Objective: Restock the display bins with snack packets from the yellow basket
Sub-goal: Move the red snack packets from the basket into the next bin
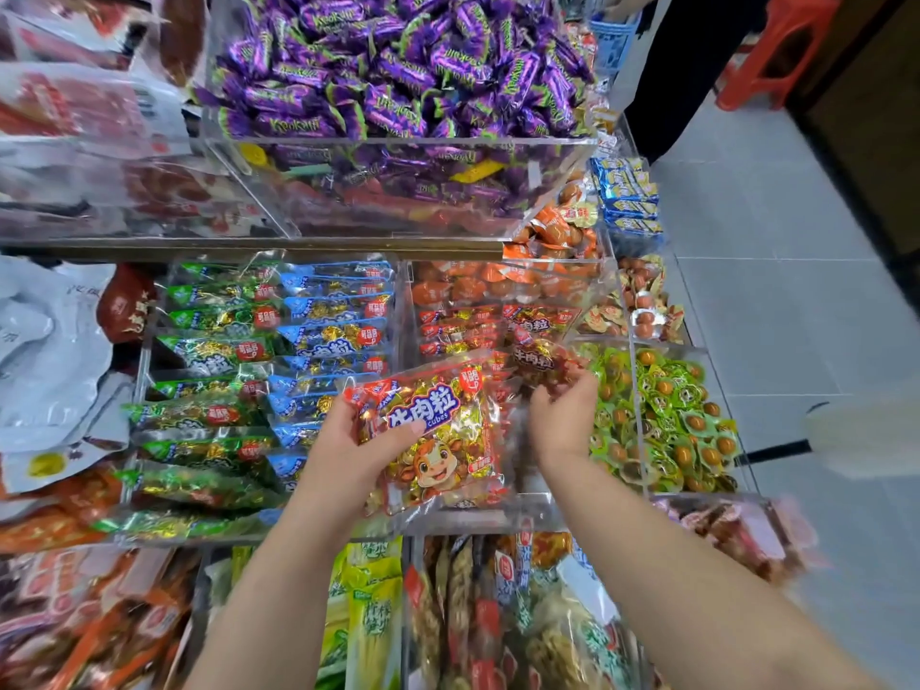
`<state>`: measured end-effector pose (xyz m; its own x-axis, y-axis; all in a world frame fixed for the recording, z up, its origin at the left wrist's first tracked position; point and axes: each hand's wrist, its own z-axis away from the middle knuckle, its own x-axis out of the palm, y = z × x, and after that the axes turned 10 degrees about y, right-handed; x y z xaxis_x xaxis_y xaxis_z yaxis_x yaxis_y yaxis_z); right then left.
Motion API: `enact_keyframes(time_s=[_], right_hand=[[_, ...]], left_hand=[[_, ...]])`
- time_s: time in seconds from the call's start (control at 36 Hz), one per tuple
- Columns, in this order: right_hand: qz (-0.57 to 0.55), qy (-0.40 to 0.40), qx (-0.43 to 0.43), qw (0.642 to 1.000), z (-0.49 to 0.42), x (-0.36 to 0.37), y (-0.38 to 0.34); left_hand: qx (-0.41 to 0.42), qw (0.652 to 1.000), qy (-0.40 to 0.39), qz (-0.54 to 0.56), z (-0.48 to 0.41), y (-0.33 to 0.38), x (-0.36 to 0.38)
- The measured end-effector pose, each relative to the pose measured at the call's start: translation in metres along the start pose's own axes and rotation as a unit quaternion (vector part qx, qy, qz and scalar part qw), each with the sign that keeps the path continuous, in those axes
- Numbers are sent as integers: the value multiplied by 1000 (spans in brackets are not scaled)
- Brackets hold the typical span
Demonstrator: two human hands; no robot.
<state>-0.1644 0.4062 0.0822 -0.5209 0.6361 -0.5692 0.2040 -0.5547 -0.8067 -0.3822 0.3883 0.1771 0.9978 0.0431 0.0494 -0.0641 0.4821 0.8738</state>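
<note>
My left hand (348, 453) grips a red snack packet (440, 435) with a cartoon ox on it, face up over the front of a clear acrylic bin (478, 510). My right hand (562, 415) pinches the lower edge of a second red packet (540, 363), blurred, above the same bin. Further back in that bin lie more red packets (463, 328) of the same kind. The yellow basket is not in view.
Left of it, a bin of green packets (209, 385) and blue packets (333, 331). Right, a bin of small green-wrapped snacks (667, 415). Above, a bin of purple candies (398, 67). More packets (498, 615) fill bins below. Grey tiled floor (796, 291) at right.
</note>
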Motion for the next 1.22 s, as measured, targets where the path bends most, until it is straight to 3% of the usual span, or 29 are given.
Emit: enact_keyframes(time_s=[0.08,0.17,0.22,0.28,0.36,0.47,0.58,0.72,0.89,1.03,1.08,1.11,1.17,1.22], right_hand=[[59,-21,-6,998,1,-7,1],[174,-78,-116,975,-12,-11,-13],[280,-78,-227,930,-25,-11,-25],[397,-69,-313,860,-38,-9,-40],[524,-109,-341,773,-54,-5,-63],[532,-170,-345,755,-68,-1,-75],[517,-159,-398,741,-75,1,-71],[519,-108,-524,667,-76,-2,-65],[488,-134,-455,732,-78,-2,-68],[381,-96,-348,851,-72,10,-56],[360,-61,-309,878,-69,15,-50],[346,-51,-283,893,-68,16,-47],[228,-39,-169,958,-63,19,-47],[146,-26,-68,987,-56,23,-48]], left_hand=[[0,1000,-8,-2,-3,-1,-2],[-5,1000,-11,4,-4,0,-2],[-3,1000,-12,9,-4,1,-2],[-3,1000,-14,12,-3,2,-1],[-6,1000,-15,15,-3,3,0],[-5,1000,-17,9,-3,3,0],[-3,1000,-18,-1,-5,0,-3],[7,1000,-20,-15,-6,-3,-4],[5,1000,-19,-18,-8,-4,-4],[9,999,-27,-13,-9,-5,-4],[11,999,-30,-8,-9,-6,-5],[10,999,-32,-8,-9,-7,-5],[11,999,-35,-15,-10,-9,-6],[13,999,-34,-21,-12,-11,-7]])
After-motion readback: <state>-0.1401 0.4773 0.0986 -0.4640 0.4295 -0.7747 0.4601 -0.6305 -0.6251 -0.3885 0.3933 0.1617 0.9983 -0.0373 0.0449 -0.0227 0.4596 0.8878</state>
